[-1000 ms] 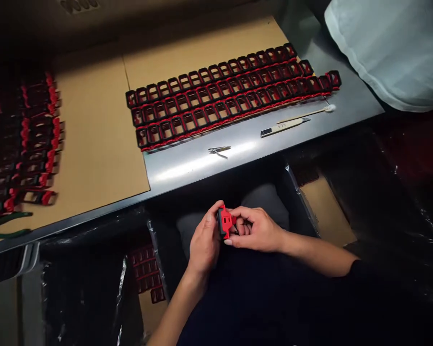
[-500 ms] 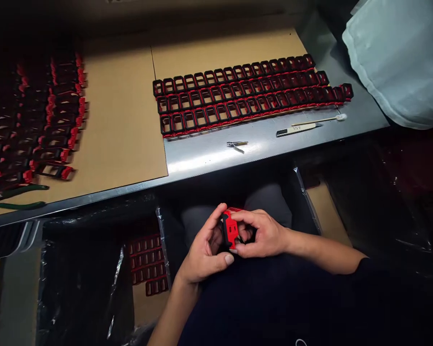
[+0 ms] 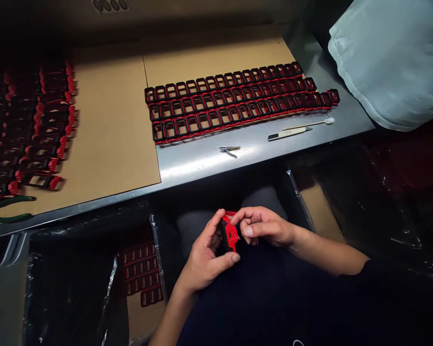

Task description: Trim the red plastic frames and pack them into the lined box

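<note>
The dark lettering (image 3: pixel 287 132) on the pale-handled knife (image 3: pixel 290 133) is too small to read surely.

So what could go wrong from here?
The red-and-black part is in the left hand, held away from the table, so a loose grip might let it drop. The green handles lie near the table's front edge, where a stray elbow could knock them off. The frames stand in tight rows, so a bump might shift several.
</note>
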The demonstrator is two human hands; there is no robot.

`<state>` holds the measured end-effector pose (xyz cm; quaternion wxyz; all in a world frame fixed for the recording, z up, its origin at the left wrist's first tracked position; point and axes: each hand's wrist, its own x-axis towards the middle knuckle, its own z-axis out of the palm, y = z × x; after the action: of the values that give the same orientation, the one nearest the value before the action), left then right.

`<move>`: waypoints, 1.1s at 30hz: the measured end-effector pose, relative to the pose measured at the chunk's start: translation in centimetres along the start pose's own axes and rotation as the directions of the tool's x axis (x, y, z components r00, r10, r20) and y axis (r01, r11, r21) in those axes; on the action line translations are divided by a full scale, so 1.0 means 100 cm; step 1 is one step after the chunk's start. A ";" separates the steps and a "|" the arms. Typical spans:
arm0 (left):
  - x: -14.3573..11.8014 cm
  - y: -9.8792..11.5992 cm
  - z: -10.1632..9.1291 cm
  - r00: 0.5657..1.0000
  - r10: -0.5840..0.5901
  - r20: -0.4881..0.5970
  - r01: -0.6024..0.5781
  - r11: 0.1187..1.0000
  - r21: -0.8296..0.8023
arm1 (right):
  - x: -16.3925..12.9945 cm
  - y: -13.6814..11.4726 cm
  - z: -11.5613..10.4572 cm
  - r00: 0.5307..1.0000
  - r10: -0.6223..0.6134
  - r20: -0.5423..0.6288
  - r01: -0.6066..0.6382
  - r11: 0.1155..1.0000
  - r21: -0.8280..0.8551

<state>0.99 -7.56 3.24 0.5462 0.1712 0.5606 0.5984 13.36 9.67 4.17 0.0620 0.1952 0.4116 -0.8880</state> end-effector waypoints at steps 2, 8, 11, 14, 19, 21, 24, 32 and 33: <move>0.000 -0.002 0.001 1.000 -0.017 -0.027 0.019 0.998 0.063 | 0.002 0.002 0.003 0.999 0.011 -0.031 -0.012 1.000 -0.006; 0.003 0.001 0.009 1.000 0.025 -0.009 -0.024 0.993 0.116 | -0.001 -0.005 0.009 0.980 -0.078 -0.183 0.053 0.989 -0.138; 0.005 0.009 0.014 0.999 0.038 -0.034 -0.035 0.995 0.092 | -0.003 -0.012 0.010 0.973 -0.085 -0.216 0.051 0.986 -0.160; 0.008 0.016 0.018 0.996 0.038 -0.081 -0.033 0.997 0.070 | -0.002 -0.014 0.011 0.974 -0.063 -0.218 0.029 0.987 -0.157; 0.013 0.020 0.021 0.993 0.073 -0.088 -0.066 0.994 0.084 | -0.001 -0.010 0.013 0.983 -0.062 -0.174 0.036 0.989 -0.146; 0.013 0.019 0.021 0.990 0.103 -0.097 -0.090 0.989 0.121 | -0.001 -0.008 0.012 0.984 -0.081 -0.160 0.055 0.985 -0.163; 0.013 0.018 0.022 0.983 0.132 -0.130 -0.103 0.973 0.206 | -0.003 -0.003 0.010 0.979 -0.150 -0.140 0.112 0.962 -0.249; 0.023 0.009 0.020 0.933 -0.081 -0.352 0.025 0.987 -0.159 | -0.005 0.008 0.006 0.957 -0.250 -0.147 0.187 0.919 -0.346; 0.023 0.008 0.019 0.929 -0.085 -0.361 0.023 0.985 -0.171 | -0.005 0.009 0.005 0.957 -0.247 -0.152 0.184 0.922 -0.339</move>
<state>1.41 -4.52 3.57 0.4605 -0.0044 0.6061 0.6485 13.91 8.68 4.02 -0.0455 0.2202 0.5739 -0.7875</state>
